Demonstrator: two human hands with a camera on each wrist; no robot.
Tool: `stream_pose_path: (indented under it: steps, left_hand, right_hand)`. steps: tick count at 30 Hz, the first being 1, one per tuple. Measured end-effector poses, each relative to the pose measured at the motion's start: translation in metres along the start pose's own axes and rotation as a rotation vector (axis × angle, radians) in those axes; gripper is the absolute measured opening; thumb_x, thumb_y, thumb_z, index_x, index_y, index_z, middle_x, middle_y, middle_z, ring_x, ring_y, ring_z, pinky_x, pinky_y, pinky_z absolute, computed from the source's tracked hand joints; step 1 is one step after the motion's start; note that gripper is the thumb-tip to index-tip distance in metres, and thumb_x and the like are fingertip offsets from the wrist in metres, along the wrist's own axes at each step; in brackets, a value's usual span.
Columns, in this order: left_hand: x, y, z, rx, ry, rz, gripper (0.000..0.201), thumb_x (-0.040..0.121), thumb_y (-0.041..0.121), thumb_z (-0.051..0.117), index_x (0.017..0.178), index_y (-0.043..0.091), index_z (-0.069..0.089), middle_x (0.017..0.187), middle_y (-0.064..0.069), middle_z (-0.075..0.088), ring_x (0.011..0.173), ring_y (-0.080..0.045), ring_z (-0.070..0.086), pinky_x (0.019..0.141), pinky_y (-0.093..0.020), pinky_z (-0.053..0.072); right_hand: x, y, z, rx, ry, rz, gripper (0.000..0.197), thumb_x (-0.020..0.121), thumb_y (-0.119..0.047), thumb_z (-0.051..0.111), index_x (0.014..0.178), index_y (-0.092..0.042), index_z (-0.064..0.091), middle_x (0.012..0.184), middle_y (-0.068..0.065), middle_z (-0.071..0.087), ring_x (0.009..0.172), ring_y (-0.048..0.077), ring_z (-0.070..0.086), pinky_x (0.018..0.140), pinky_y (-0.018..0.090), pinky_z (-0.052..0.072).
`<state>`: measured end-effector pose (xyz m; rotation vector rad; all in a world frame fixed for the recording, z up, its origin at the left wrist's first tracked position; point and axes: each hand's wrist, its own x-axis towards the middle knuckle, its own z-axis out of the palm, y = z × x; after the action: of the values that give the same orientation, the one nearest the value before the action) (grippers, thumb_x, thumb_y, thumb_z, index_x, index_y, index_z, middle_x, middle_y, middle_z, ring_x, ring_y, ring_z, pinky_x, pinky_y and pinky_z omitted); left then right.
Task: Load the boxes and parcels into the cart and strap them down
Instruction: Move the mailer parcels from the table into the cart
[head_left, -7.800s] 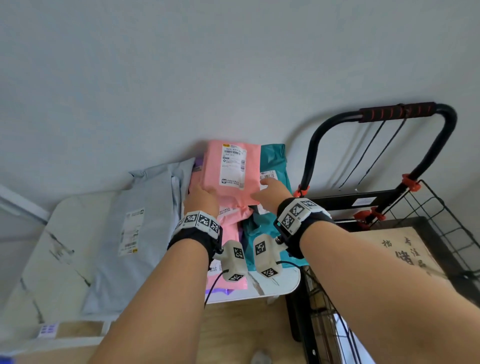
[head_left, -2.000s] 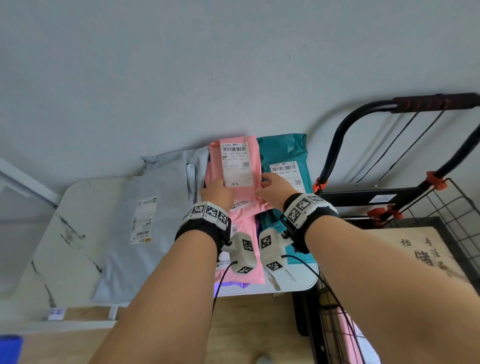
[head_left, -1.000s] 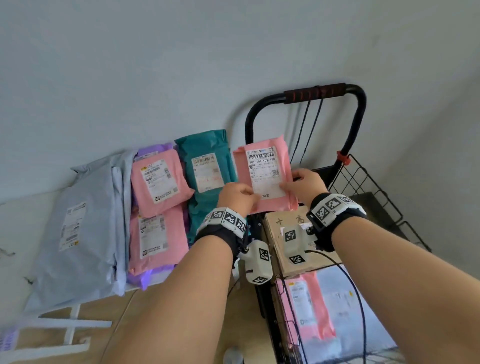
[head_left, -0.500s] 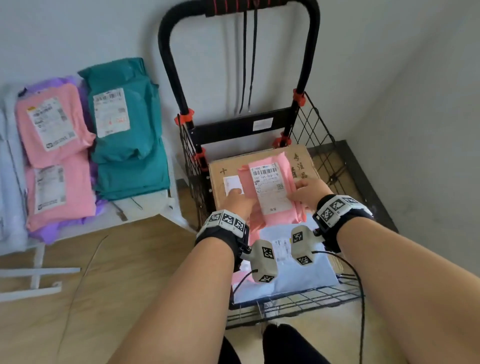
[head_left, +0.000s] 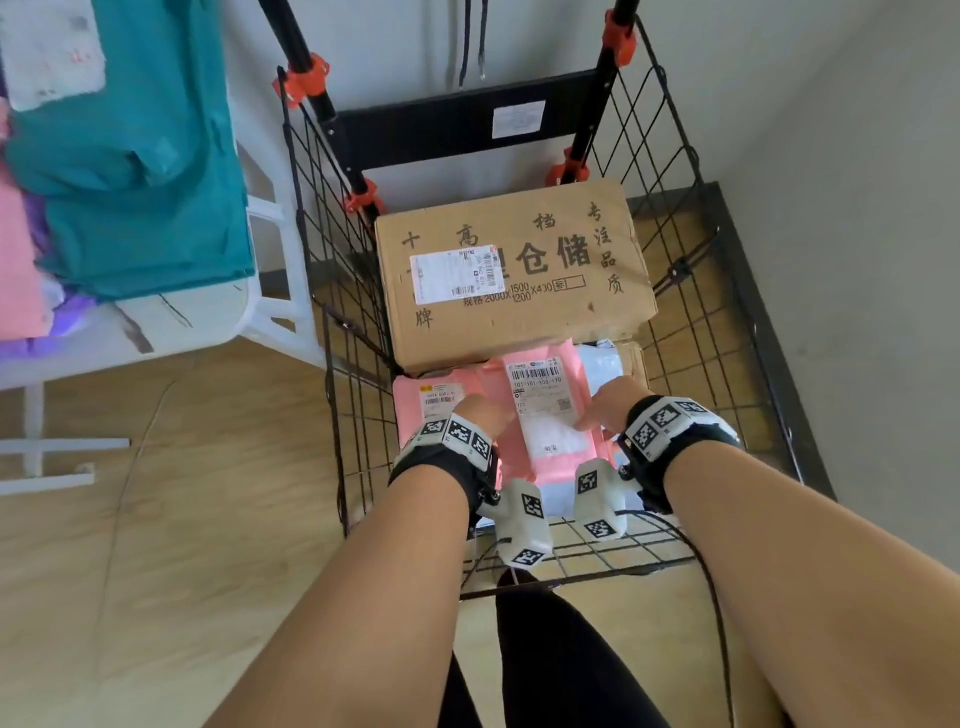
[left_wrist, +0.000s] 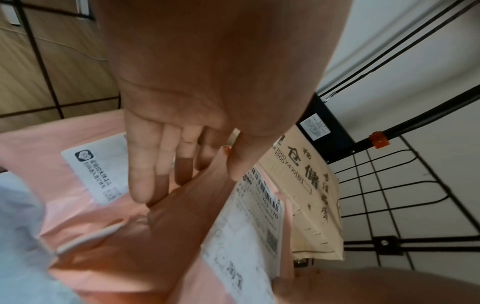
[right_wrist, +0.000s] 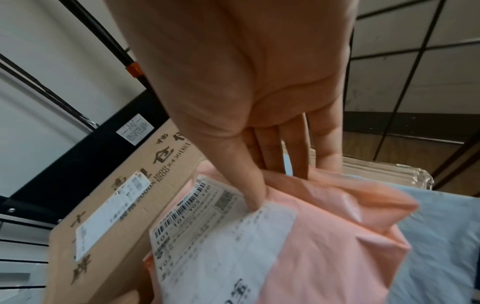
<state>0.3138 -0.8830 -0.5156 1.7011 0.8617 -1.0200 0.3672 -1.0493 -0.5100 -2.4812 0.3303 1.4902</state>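
Both my hands hold a pink parcel (head_left: 543, 421) with a white barcode label, low in the front half of the black wire cart (head_left: 701, 312). In the left wrist view my left hand (head_left: 488, 413) (left_wrist: 202, 170) pinches the pink parcel (left_wrist: 182, 236) by its left edge, thumb on top and fingers beneath. My right hand (head_left: 605, 408) (right_wrist: 278, 185) pinches the right edge, its thumb on the label of the pink parcel (right_wrist: 324, 236). Under it lie a second pink parcel (head_left: 431, 395) (left_wrist: 52, 148) and a grey parcel (head_left: 602, 358) (right_wrist: 441, 236). A cardboard box (head_left: 514, 270) fills the cart's back half.
Two black elastic cords (head_left: 470, 41) hang from the cart's handle behind the box. A white table (head_left: 182, 317) stands left of the cart with a teal parcel (head_left: 130, 156), pink parcels (head_left: 15, 260) and a purple one (head_left: 67, 312). A grey wall runs along the right.
Both hands carried the pink parcel from the table over the cart, then lowered it from above the cardboard box onto the parcels at the cart's front.
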Motion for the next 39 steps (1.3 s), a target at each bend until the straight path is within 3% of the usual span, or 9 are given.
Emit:
stream_pose_path:
  steps: [2, 4, 8, 13, 15, 18, 24, 31, 39]
  left_hand:
    - [0.017, -0.008, 0.004, 0.065, -0.001, 0.013, 0.030, 0.097, 0.016, 0.049, 0.068, 0.021, 0.045, 0.074, 0.003, 0.050, 0.093, -0.023, 0.056, 0.097, -0.042, 0.051]
    - [0.022, -0.011, 0.007, 0.138, -0.020, -0.015, 0.022, 0.098, 0.015, 0.047, 0.077, 0.020, 0.052, 0.072, 0.006, 0.045, 0.095, -0.023, 0.053, 0.100, -0.040, 0.048]
    - [0.028, -0.009, 0.010, 0.305, 0.044, 0.039, 0.030, 0.101, 0.009, 0.039, 0.123, -0.002, 0.055, 0.113, -0.014, 0.062, 0.112, -0.028, 0.058, 0.098, -0.030, 0.046]
    - [0.048, -0.019, 0.014, 0.479, 0.046, 0.139, 0.029, 0.101, 0.009, 0.038, 0.121, -0.003, 0.055, 0.116, -0.017, 0.061, 0.097, -0.025, 0.061, 0.092, -0.030, 0.048]
    - [0.048, -0.024, 0.011, 0.476, 0.099, 0.105, 0.032, 0.101, 0.014, 0.036, 0.122, 0.002, 0.056, 0.113, -0.011, 0.060, 0.090, -0.019, 0.059, 0.088, -0.029, 0.044]
    - [0.049, -0.033, 0.005, 0.428, 0.205, 0.014, 0.039, 0.098, 0.015, 0.038, 0.135, 0.012, 0.049, 0.138, -0.010, 0.049, 0.125, -0.025, 0.049, 0.104, -0.033, 0.037]
    - [0.046, -0.040, 0.004, 0.354, 0.379, -0.025, 0.050, 0.090, 0.013, 0.044, 0.139, 0.021, 0.046, 0.154, 0.000, 0.026, 0.142, -0.021, 0.024, 0.116, -0.037, 0.027]
    - [0.039, -0.046, -0.003, 0.294, 0.346, -0.139, 0.067, 0.089, 0.006, 0.039, 0.151, 0.023, 0.021, 0.161, 0.003, -0.001, 0.148, -0.028, 0.005, 0.119, -0.046, 0.017]
    - [0.048, -0.056, -0.010, 0.407, 0.245, -0.015, 0.066, 0.092, 0.002, 0.036, 0.151, 0.026, 0.021, 0.161, 0.004, -0.004, 0.149, -0.015, 0.004, 0.118, -0.038, 0.020]
  right_hand:
    - [0.012, 0.002, 0.006, -0.003, -0.002, 0.011, 0.040, 0.081, -0.026, 0.076, 0.110, -0.002, 0.064, 0.102, 0.010, 0.070, 0.093, 0.026, 0.068, 0.081, 0.035, 0.057]
    - [0.022, 0.003, 0.011, -0.012, 0.008, 0.007, 0.038, 0.081, -0.028, 0.075, 0.107, -0.002, 0.064, 0.100, 0.009, 0.069, 0.091, 0.025, 0.067, 0.077, 0.032, 0.055]
    - [0.047, 0.006, 0.022, 0.024, 0.034, 0.014, 0.028, 0.080, -0.025, 0.076, 0.098, -0.007, 0.065, 0.089, 0.006, 0.068, 0.079, 0.023, 0.065, 0.068, 0.031, 0.051]
    - [0.067, 0.006, 0.040, 0.114, 0.012, 0.051, 0.025, 0.080, -0.020, 0.075, 0.098, -0.005, 0.066, 0.079, 0.007, 0.068, 0.075, 0.025, 0.068, 0.076, 0.038, 0.059]
    - [0.067, 0.004, 0.045, 0.135, 0.000, 0.039, 0.033, 0.082, -0.017, 0.074, 0.109, -0.003, 0.064, 0.086, 0.007, 0.067, 0.080, 0.026, 0.066, 0.080, 0.039, 0.057]
    - [0.068, 0.002, 0.050, 0.234, 0.054, -0.027, 0.064, 0.080, -0.008, 0.071, 0.138, -0.009, 0.042, 0.119, 0.010, 0.062, 0.102, 0.029, 0.064, 0.088, 0.040, 0.054]
    - [0.066, -0.004, 0.058, 0.263, 0.189, -0.222, 0.074, 0.080, 0.004, 0.059, 0.138, -0.038, 0.038, 0.126, 0.003, 0.041, 0.078, 0.015, 0.056, 0.056, 0.023, 0.049]
    - [0.057, -0.014, 0.068, 0.139, 0.323, -0.285, 0.069, 0.081, -0.008, 0.062, 0.133, -0.040, 0.033, 0.128, 0.004, 0.033, 0.100, 0.027, 0.058, 0.076, 0.042, 0.058]
    - [0.065, -0.019, 0.075, -0.239, 0.227, -0.437, 0.069, 0.088, -0.045, 0.061, 0.145, -0.053, 0.023, 0.160, -0.011, -0.011, 0.148, 0.022, 0.003, 0.107, 0.049, 0.040]
